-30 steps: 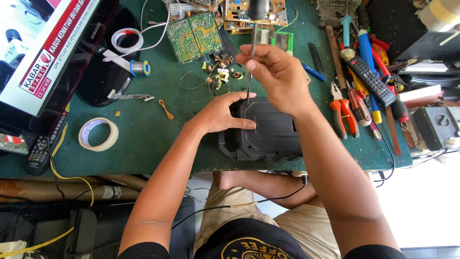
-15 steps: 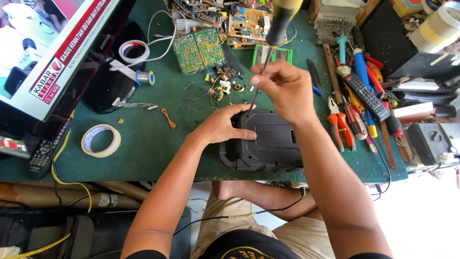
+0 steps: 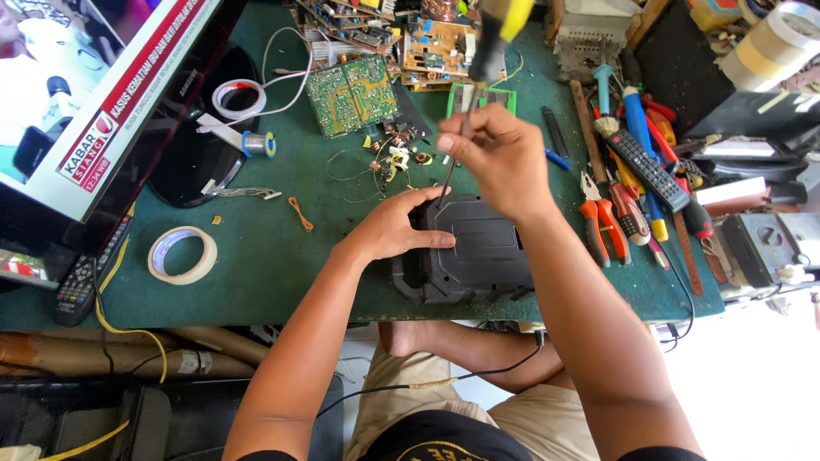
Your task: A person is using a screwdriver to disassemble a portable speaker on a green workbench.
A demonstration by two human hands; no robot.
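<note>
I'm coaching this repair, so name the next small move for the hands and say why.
Probably keep turning the long black-and-yellow-handled screwdriver: the right hand grips its shaft, the tip sits at the top edge of the black ribbed plastic casing, and the left hand steadies that casing on the green mat.

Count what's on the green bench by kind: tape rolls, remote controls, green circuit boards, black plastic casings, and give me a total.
Rolls of pale masking tape: 1
Black remote controls: 2
Green circuit boards: 1
Black plastic casings, under the left hand and the right hand's screwdriver: 1
Total: 5
</note>
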